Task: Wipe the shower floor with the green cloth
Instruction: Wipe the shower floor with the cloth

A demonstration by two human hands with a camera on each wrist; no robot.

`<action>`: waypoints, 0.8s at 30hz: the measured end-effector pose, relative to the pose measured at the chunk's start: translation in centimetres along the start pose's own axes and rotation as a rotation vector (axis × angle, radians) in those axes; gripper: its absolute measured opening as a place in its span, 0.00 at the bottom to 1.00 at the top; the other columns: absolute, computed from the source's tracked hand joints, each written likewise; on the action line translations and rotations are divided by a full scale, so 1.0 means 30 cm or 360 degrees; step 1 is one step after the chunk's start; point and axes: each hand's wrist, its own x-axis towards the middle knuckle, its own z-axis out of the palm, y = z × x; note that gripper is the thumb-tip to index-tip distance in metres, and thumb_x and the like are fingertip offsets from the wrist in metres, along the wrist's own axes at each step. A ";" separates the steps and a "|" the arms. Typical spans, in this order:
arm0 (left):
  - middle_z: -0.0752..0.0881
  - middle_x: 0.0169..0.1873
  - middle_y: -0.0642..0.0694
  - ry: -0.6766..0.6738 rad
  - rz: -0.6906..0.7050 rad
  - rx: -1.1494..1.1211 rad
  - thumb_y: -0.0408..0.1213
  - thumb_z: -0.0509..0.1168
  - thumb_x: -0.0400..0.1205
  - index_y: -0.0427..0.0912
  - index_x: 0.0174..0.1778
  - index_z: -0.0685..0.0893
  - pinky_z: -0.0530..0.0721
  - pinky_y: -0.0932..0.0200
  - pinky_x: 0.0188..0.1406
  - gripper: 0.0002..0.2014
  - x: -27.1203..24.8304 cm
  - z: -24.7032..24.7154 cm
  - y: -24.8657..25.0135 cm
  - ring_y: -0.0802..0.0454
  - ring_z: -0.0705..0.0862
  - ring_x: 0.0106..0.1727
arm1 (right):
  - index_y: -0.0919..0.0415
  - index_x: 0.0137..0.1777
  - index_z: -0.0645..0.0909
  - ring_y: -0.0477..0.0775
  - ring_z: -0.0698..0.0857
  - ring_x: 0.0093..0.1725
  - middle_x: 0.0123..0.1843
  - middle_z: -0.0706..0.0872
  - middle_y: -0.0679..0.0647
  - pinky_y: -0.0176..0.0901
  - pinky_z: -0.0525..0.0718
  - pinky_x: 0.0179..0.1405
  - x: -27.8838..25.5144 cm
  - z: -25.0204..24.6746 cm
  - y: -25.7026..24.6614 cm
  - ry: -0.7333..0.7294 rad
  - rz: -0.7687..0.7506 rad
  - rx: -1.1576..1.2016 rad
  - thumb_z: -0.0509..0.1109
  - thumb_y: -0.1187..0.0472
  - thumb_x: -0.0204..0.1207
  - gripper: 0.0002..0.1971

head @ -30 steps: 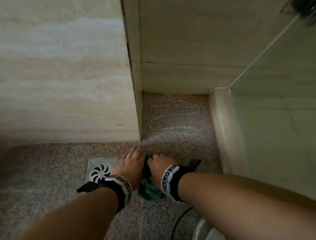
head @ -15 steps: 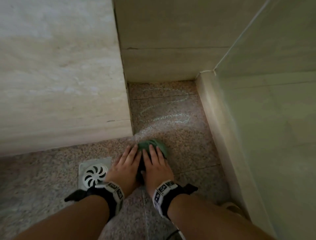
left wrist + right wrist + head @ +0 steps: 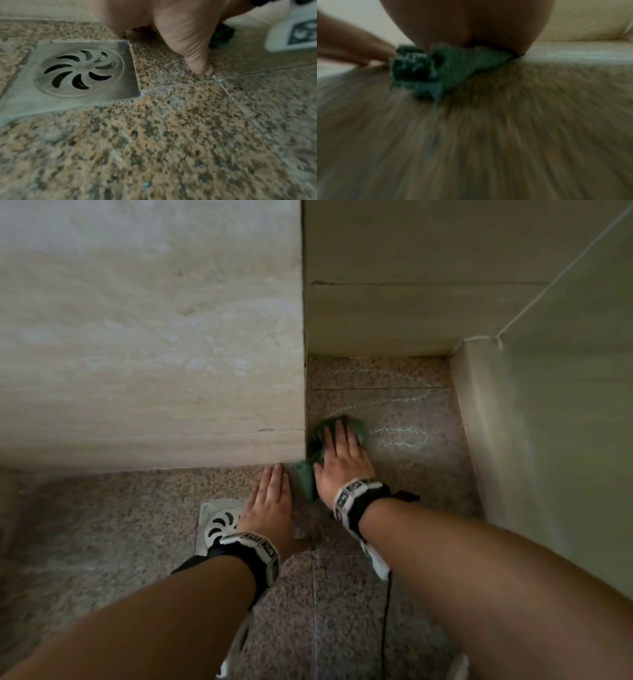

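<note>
The green cloth (image 3: pixel 313 451) lies bunched on the speckled granite shower floor (image 3: pixel 411 474), just past the wall corner. My right hand (image 3: pixel 342 453) lies flat on the cloth with straight fingers, pressing it down; in the blurred right wrist view the cloth (image 3: pixel 447 69) bulges out from under the palm. My left hand (image 3: pixel 272 498) rests flat on the floor beside the cloth, fingers straight, holding nothing. Its thumb (image 3: pixel 197 59) touches the floor in the left wrist view. Pale looping streaks (image 3: pixel 400 436) mark the floor right of the cloth.
A square metal drain (image 3: pixel 219 525) with swirl slots sits under my left wrist, seen close in the left wrist view as the drain (image 3: pixel 77 71). A beige stone wall corner (image 3: pixel 301 440) juts out left of the cloth. A raised curb and glass panel (image 3: pixel 479 440) bound the right side.
My right hand has pushed the cloth forward past the wall corner into the streaked area. My left hand has come off the cloth and now rests on the floor by the drain.
</note>
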 end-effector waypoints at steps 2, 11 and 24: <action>0.25 0.83 0.42 -0.0027 0.0014 -0.0016 0.74 0.64 0.73 0.36 0.83 0.27 0.37 0.47 0.84 0.66 0.001 -0.002 -0.005 0.43 0.28 0.84 | 0.55 0.88 0.36 0.61 0.40 0.87 0.88 0.34 0.56 0.57 0.49 0.83 0.083 -0.050 -0.007 -0.0060 0.0073 0.0017 0.50 0.47 0.86 0.36; 0.26 0.83 0.44 0.0022 0.0032 -0.0108 0.73 0.67 0.71 0.39 0.85 0.29 0.37 0.47 0.86 0.66 0.014 0.015 -0.006 0.45 0.28 0.84 | 0.62 0.87 0.43 0.64 0.36 0.86 0.87 0.33 0.61 0.60 0.49 0.84 -0.106 0.042 -0.048 -0.0136 -0.0207 -0.0063 0.54 0.47 0.84 0.38; 0.25 0.83 0.43 0.0014 0.0035 -0.0065 0.73 0.64 0.74 0.40 0.84 0.28 0.36 0.47 0.85 0.63 0.010 0.013 -0.006 0.44 0.27 0.84 | 0.62 0.87 0.49 0.61 0.47 0.87 0.89 0.45 0.59 0.60 0.55 0.84 -0.097 0.065 -0.053 -0.0013 -0.0137 0.0058 0.50 0.49 0.81 0.36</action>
